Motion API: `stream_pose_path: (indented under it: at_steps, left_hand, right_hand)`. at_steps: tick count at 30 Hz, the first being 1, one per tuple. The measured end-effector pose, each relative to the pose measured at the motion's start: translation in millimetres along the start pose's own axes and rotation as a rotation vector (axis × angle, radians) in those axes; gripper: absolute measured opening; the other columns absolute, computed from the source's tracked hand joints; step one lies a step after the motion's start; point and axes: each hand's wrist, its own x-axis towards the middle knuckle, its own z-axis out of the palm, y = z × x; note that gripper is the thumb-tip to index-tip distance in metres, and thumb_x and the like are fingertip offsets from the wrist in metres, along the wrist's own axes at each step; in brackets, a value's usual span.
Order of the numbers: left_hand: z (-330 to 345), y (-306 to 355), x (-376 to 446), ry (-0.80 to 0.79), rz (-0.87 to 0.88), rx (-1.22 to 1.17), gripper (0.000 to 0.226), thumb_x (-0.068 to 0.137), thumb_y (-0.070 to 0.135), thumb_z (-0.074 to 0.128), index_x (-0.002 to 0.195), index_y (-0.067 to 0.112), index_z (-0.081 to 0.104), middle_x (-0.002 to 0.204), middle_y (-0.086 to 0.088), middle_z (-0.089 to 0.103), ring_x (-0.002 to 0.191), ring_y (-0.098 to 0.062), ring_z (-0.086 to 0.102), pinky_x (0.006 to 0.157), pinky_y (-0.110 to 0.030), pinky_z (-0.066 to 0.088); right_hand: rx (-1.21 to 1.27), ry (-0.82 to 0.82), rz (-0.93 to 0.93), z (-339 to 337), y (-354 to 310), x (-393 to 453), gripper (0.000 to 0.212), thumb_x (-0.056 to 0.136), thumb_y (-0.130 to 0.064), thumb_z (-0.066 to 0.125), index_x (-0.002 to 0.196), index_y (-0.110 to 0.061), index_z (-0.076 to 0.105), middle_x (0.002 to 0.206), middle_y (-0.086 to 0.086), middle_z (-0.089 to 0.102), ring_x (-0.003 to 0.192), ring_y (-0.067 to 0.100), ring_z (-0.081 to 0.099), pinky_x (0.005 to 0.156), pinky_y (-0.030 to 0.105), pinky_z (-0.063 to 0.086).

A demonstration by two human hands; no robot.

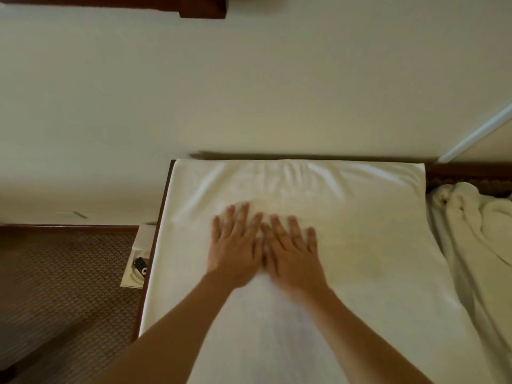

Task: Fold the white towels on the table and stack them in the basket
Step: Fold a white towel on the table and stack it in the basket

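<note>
We look down on a dark wooden desk (155, 239) pushed against a plain pale wall (249, 79); only its left edge and a strip of its far right edge show, since a spread white towel (360, 231) covers nearly the whole top. To the left of the desk lies a brown patterned carpet (61, 273), bordered by a dark baseboard (69, 228). A small pale bin (138, 259) with something dark inside stands just beside the desk's left edge. A dark wooden frame (202, 8) shows at the top of the wall.

Our left hand (235, 245) and right hand (293, 253) lie flat on the spread towel near its middle, side by side and touching at the thumbs, fingers straight and slightly splayed, pressing down and holding nothing. The cloth wrinkles toward the desk's far edge. A second, crumpled towel (476, 231) is heaped at the desk's right edge, well apart from both hands.
</note>
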Motion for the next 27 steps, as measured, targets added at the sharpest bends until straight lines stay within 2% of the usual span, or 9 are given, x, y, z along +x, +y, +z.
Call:
stream_pose_path:
  at_steps: [2, 6, 9, 11, 13, 15, 17, 20, 27]
  left_hand:
    - [-7, -42, 13, 0.046, -0.079, 0.013, 0.071, 0.097, 0.064, 0.008, 0.163, 0.037, 0.005, 0.171, 0.004, -0.011, 0.158, -0.027, -0.009, 0.126, -0.053, -0.005]
    - [-28, -122, 30, 0.020, -0.274, 0.042, 0.078, 0.094, 0.066, 0.000, 0.164, 0.030, -0.003, 0.171, 0.003, -0.016, 0.157, -0.029, -0.012, 0.126, -0.054, -0.004]
    - [-39, -124, 43, 0.032, -0.420, 0.069, 0.076, 0.101, 0.056, 0.006, 0.164, 0.014, -0.002, 0.171, -0.006, -0.015, 0.156, -0.035, -0.015, 0.124, -0.059, -0.007]
    - [-42, -94, 54, 0.089, -0.365, 0.045, 0.072, 0.103, 0.048, 0.013, 0.164, 0.010, 0.000, 0.170, -0.011, -0.014, 0.156, -0.036, -0.015, 0.124, -0.058, -0.009]
    - [-39, -55, 64, 0.100, -0.159, -0.029, 0.069, 0.101, 0.047, 0.010, 0.164, 0.019, 0.002, 0.171, -0.008, -0.013, 0.157, -0.032, -0.014, 0.125, -0.056, -0.008]
    - [-33, -31, 74, 0.025, -0.017, -0.043, 0.073, 0.095, 0.051, 0.000, 0.164, 0.029, 0.005, 0.172, -0.002, -0.011, 0.157, -0.028, -0.014, 0.125, -0.057, -0.007]
    - [-31, -37, 84, -0.032, -0.011, 0.011, 0.076, 0.091, 0.059, -0.004, 0.163, 0.035, 0.004, 0.172, 0.002, -0.011, 0.157, -0.026, -0.013, 0.124, -0.060, -0.007]
    - [-33, -82, 95, 0.008, -0.097, 0.048, 0.078, 0.091, 0.072, 0.001, 0.162, 0.040, 0.001, 0.172, 0.005, -0.009, 0.158, -0.027, -0.006, 0.122, -0.061, -0.005]
    - [-43, -155, 107, 0.019, -0.407, 0.004, 0.074, 0.100, 0.067, 0.014, 0.164, 0.032, 0.002, 0.172, 0.006, -0.009, 0.158, -0.030, -0.003, 0.122, -0.065, 0.000]
  right_hand:
    - [-0.015, -0.027, 0.154, -4, 44, 9, 0.063, 0.100, -0.053, 0.023, 0.160, -0.037, 0.028, 0.170, -0.007, 0.016, 0.157, 0.027, 0.015, 0.122, 0.059, 0.011]
    - [0.038, -0.046, 0.695, -34, 146, 4, 0.061, 0.103, -0.052, 0.009, 0.162, -0.038, 0.007, 0.172, -0.008, -0.001, 0.158, 0.031, 0.000, 0.121, 0.068, 0.006]
    - [0.115, -0.067, 0.972, -48, 142, 11, 0.065, 0.105, -0.051, 0.014, 0.164, -0.027, -0.001, 0.172, -0.003, -0.009, 0.156, 0.039, -0.009, 0.118, 0.073, 0.000]
    - [0.086, -0.027, 0.794, -42, 101, 32, 0.067, 0.105, -0.048, 0.022, 0.165, -0.023, 0.004, 0.172, 0.002, -0.006, 0.156, 0.040, -0.005, 0.119, 0.071, -0.001]
    - [0.043, -0.003, 0.384, -32, 46, 53, 0.065, 0.103, -0.048, 0.021, 0.164, -0.026, 0.014, 0.172, 0.001, 0.003, 0.158, 0.036, 0.002, 0.120, 0.065, -0.001]
    - [0.004, -0.073, 0.059, -23, 8, 72, 0.067, 0.101, -0.053, 0.012, 0.164, -0.030, 0.011, 0.171, -0.006, 0.000, 0.158, 0.030, -0.002, 0.124, 0.062, -0.001]
    - [0.002, -0.151, -0.029, -23, 4, 88, 0.068, 0.100, -0.060, 0.006, 0.163, -0.036, 0.005, 0.170, -0.010, -0.005, 0.158, 0.025, -0.008, 0.124, 0.060, -0.002]
    - [-0.030, -0.111, 0.088, -30, 53, 103, 0.068, 0.098, -0.066, 0.007, 0.162, -0.042, 0.011, 0.172, -0.010, 0.000, 0.159, 0.023, 0.000, 0.123, 0.058, 0.002]
    - [0.151, -0.125, 0.788, -65, 210, 91, 0.063, 0.104, -0.060, 0.013, 0.162, -0.041, -0.004, 0.170, -0.013, -0.013, 0.157, 0.029, -0.012, 0.120, 0.069, -0.004]
